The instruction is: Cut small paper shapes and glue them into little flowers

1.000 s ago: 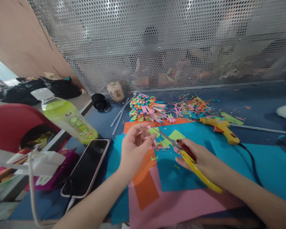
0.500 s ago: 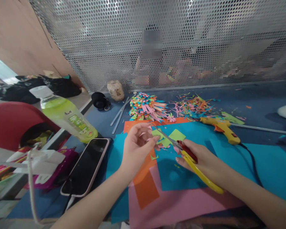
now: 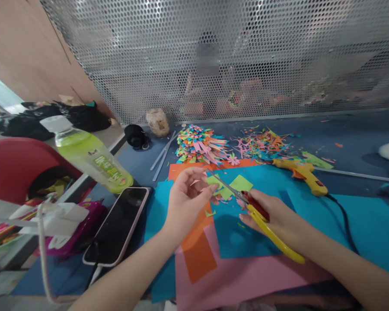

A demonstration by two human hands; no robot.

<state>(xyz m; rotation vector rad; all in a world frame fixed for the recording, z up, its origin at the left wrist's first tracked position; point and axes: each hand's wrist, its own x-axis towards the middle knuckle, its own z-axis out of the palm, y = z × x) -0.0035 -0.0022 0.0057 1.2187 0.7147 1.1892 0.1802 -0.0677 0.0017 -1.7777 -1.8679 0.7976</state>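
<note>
My right hand (image 3: 266, 216) grips scissors (image 3: 259, 218) with yellow and red handles, their blades pointing up and left past the fingertips of my left hand. My left hand (image 3: 191, 194) is curled, its thumb pinched toward the fingers at a small piece of light green paper (image 3: 215, 180) beside the blades; the fingers partly hide the grip. A light green square (image 3: 241, 185) lies beyond the scissors on blue paper (image 3: 272, 179). Orange paper (image 3: 199, 259) and pink paper (image 3: 246, 276) lie below, with small green and pink scraps around my hands.
Toward the mesh panel stand a fringed paper cone (image 3: 199, 144) and a heap of paper shreds (image 3: 262, 144). A yellow glue gun (image 3: 300, 172) lies right, its cord trailing. At left are a phone (image 3: 118, 226), a green drink bottle (image 3: 90, 155) and clear glue sticks (image 3: 164, 155).
</note>
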